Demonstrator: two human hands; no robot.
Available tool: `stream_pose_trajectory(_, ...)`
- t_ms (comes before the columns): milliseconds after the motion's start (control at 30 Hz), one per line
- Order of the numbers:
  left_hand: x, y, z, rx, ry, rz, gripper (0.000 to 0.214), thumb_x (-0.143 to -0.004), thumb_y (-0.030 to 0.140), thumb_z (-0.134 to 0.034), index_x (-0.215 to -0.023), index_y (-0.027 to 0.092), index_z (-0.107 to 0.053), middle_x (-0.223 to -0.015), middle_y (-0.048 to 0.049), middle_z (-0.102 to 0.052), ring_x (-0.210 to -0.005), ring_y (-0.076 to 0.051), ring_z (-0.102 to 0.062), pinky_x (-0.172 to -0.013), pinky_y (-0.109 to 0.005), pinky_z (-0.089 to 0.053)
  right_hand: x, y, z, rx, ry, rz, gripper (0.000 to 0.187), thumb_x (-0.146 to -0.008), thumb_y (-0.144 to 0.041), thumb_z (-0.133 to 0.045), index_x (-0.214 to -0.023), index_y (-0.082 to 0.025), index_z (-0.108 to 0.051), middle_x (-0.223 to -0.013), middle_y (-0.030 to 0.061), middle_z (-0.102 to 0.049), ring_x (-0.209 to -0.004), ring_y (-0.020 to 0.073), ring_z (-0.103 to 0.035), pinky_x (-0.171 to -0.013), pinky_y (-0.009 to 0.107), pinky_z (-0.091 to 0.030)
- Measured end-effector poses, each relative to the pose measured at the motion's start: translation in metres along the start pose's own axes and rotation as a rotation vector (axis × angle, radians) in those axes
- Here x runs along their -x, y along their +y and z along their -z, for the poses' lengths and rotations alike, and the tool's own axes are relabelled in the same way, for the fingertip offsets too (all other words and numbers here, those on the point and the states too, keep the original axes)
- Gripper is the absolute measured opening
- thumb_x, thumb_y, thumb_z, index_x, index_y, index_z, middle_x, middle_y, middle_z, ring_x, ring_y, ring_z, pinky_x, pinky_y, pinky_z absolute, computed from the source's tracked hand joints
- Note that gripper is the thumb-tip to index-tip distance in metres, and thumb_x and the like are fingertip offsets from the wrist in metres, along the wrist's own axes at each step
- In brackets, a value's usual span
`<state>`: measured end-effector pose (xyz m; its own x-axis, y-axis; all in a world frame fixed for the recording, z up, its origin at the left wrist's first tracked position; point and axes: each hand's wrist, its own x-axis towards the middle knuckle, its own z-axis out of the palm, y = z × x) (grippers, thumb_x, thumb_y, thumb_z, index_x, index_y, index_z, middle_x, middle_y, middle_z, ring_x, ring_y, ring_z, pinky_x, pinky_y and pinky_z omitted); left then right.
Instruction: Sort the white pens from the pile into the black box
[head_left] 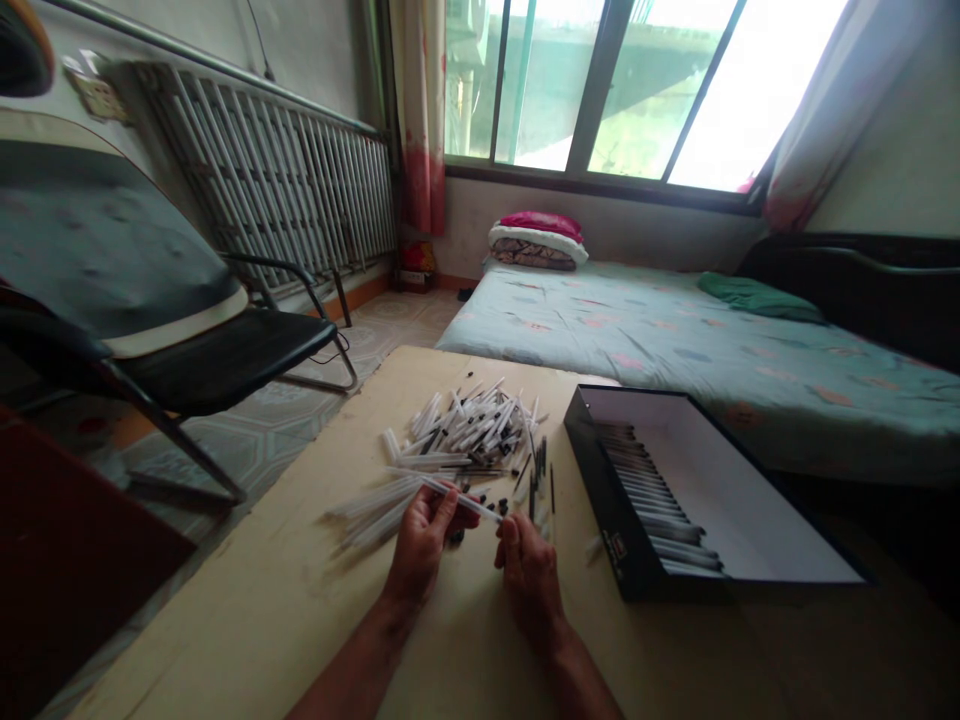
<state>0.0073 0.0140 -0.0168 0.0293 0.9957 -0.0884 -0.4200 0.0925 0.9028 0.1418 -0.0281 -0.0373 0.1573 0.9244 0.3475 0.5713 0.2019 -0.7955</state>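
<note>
**Head view, what sits in your hands?**

Your left hand (424,540) pinches a translucent pen barrel (457,497) between thumb and fingers, with the barrel slanting across toward your right hand (531,575). Your right fingertips (510,530) are bunched together at the barrel's far end, though from this angle it is hard to tell whether they grip it or only sit just beside it.

**And what lies around your fingers?**

A fan of loose barrels (367,510) spreads just left of your left hand, and small black pen parts (499,507) are scattered between your hands. Ahead of them is a heaped pile of pens (465,430), all of it on a pale wooden board (225,580).

**What's to your right?**

An open box (607,510), black outside and white inside, rests on the same board. A tight row of pens (645,490) lies side by side along its left end, and the rest of its white floor shows.

**Further out?**

You face a mattress (600,340) with a pale blue-green sheet and a red-topped pillow (538,240) beneath a window (592,80). On your left stand a black chair (225,360) and a wall radiator (270,170).
</note>
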Motion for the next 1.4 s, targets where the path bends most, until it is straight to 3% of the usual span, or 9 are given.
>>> stream_pose_trajectory(133,-0.0005,-0.0003,0.0007,0.010,0.022,-0.015,0.030,-0.075,0.037,-0.066,-0.090,0.016,-0.050,-0.077,-0.0053,-0.072,-0.064,-0.016,-0.067,-0.066,-0.032,-0.053,0.0014,-0.0016,0.0004,-0.012,-0.008,0.009,0.024,-0.095,-0.035,-0.036,-0.100,-0.017,-0.050,-0.057,-0.0048,-0.052,-0.048,0.0117,-0.052,-0.051,0.020,-0.036)
stream_pose_trajectory(333,-0.0001,-0.0002,0.0004,-0.001,-0.004,-0.012,0.030,-0.074,0.037,-0.067,-0.088,0.016,-0.050,-0.077,-0.0055,-0.072,-0.064,-0.017,-0.067,-0.065,-0.032,-0.053,0.0012,0.0010,-0.0003,0.000,0.006,0.006,0.032,-0.096,-0.033,-0.032,-0.072,-0.020,-0.048,-0.051,-0.0039,-0.052,-0.045,0.0110,-0.052,-0.048,0.020,-0.033)
stream_pose_trajectory(533,0.0003,0.0020,-0.0007,-0.009,0.018,-0.018,0.029,-0.075,0.036,-0.066,-0.089,0.016,-0.050,-0.077,-0.0057,-0.072,-0.064,-0.017,-0.067,-0.065,-0.032,-0.053,0.0015,-0.0045,0.0019,-0.016,-0.004,-0.006,0.023,-0.095,-0.033,-0.035,-0.093,-0.018,-0.052,-0.055,-0.0047,-0.053,-0.047,0.0112,-0.052,-0.050,0.020,-0.035)
stream_pose_trajectory(733,0.0001,0.0015,-0.0004,-0.015,0.005,-0.021,0.028,-0.076,0.035,-0.065,-0.088,0.016,-0.049,-0.076,-0.0051,-0.072,-0.063,-0.016,-0.067,-0.064,-0.032,-0.053,0.0012,-0.0013,0.0004,0.000,-0.013,0.005,0.032,-0.096,-0.034,-0.032,-0.072,-0.020,-0.049,-0.051,-0.0040,-0.052,-0.046,0.0108,-0.051,-0.048,0.019,-0.033)
stream_pose_trajectory(933,0.0003,0.0022,-0.0009,-0.005,0.030,-0.014,0.029,-0.075,0.036,-0.066,-0.088,0.017,-0.050,-0.076,-0.0050,-0.072,-0.063,-0.017,-0.067,-0.065,-0.032,-0.053,0.0007,-0.0041,0.0017,-0.007,-0.016,0.011,0.026,-0.095,-0.034,-0.033,-0.092,-0.018,-0.053,-0.055,-0.0041,-0.054,-0.048,0.0116,-0.053,-0.051,0.020,-0.036)
stream_pose_trajectory(1233,0.0003,0.0041,-0.0008,-0.026,0.006,-0.007,0.031,-0.072,0.038,-0.068,-0.086,0.017,-0.052,-0.075,-0.0048,-0.072,-0.062,-0.018,-0.067,-0.064,-0.033,-0.053,0.0012,-0.0023,0.0007,-0.005,-0.008,0.023,0.035,-0.096,-0.033,-0.030,-0.069,-0.020,-0.049,-0.051,-0.0039,-0.051,-0.045,0.0103,-0.050,-0.049,0.019,-0.036)
stream_pose_trajectory(1400,0.0033,0.0041,-0.0031,-0.127,-0.052,-0.061,0.028,-0.072,0.038,-0.068,-0.084,0.017,-0.054,-0.074,-0.0049,-0.070,-0.063,-0.018,-0.066,-0.064,-0.032,-0.052,-0.0014,-0.0047,0.0031,0.002,0.053,0.135,0.024,-0.092,-0.034,-0.042,-0.105,-0.018,-0.056,-0.084,0.0050,-0.064,-0.072,0.0152,-0.060,-0.063,0.023,-0.045)
